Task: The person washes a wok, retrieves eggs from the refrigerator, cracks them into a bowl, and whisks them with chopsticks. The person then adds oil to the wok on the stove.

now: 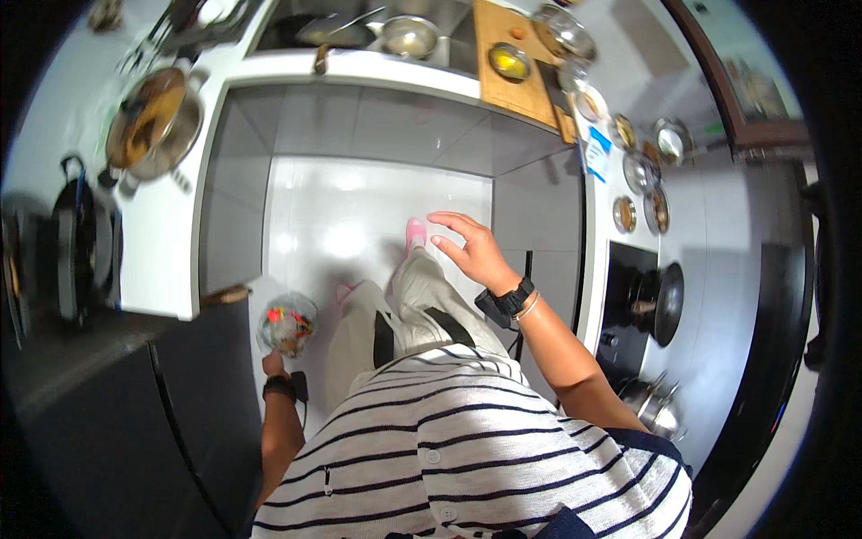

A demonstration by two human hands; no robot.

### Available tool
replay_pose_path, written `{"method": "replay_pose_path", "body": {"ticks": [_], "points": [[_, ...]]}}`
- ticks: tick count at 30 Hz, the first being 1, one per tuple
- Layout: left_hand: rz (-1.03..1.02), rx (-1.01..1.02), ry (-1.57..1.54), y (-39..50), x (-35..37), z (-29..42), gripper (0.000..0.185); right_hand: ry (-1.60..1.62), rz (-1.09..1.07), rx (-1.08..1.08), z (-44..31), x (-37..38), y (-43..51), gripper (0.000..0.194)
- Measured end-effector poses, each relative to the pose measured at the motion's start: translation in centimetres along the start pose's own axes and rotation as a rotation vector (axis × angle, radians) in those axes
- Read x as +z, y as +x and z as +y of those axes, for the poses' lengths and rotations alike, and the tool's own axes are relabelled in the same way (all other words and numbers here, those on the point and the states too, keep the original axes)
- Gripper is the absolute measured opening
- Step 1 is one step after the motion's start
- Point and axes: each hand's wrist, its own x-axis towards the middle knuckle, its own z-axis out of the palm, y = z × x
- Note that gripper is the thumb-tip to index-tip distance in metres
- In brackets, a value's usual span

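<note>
My right hand (471,249) hangs in the air over the floor, fingers apart and empty, with a black device strapped at the wrist. My left hand (275,364) is low at the near edge of a round bin (288,323) that has a clear liner and colourful rubbish inside; whether it grips the bin or something else cannot be told. On the counter ahead, a wooden cutting board (532,100) carries a bowl of yellow egg (510,62), an eggshell piece (518,32) and a dark-bladed knife (555,91).
A metal bowl (408,37) stands ahead on the sink side. Pots (155,128) sit on the left counter. The right counter holds small bowls (624,214), a blue and white packet (597,153), a black hob (619,296) with a wok (668,304), and a steel pot (652,411). Cabinets enclose the floor.
</note>
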Motion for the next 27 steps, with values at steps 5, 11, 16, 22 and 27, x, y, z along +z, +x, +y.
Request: {"method": "replay_pose_path", "body": {"ticks": [5,11,16,22,27], "points": [[-0.082,0.239,-0.24,1.6,1.6,12.0,0.044,0.453,0.277,0.313,4.4,-3.0,-2.0,0.035],[-0.352,0.257,-0.372,-5.1,5.2,32.3,0.025,0.932,0.629,0.548,12.5,-9.5,-1.9,0.043],[-0.613,0.365,-0.518,-13.2,9.4,46.1,0.03,1.302,0.858,0.543,18.8,-18.5,1.4,0.035],[-0.708,0.432,-0.571,-20.4,14.1,58.3,0.024,1.247,1.125,0.197,24.5,-40.6,3.9,0.016],[-0.724,0.48,-0.602,-23.7,15.9,64.2,0.017,1.178,1.312,-0.065,24.4,-57.8,0.6,0.018]]}}
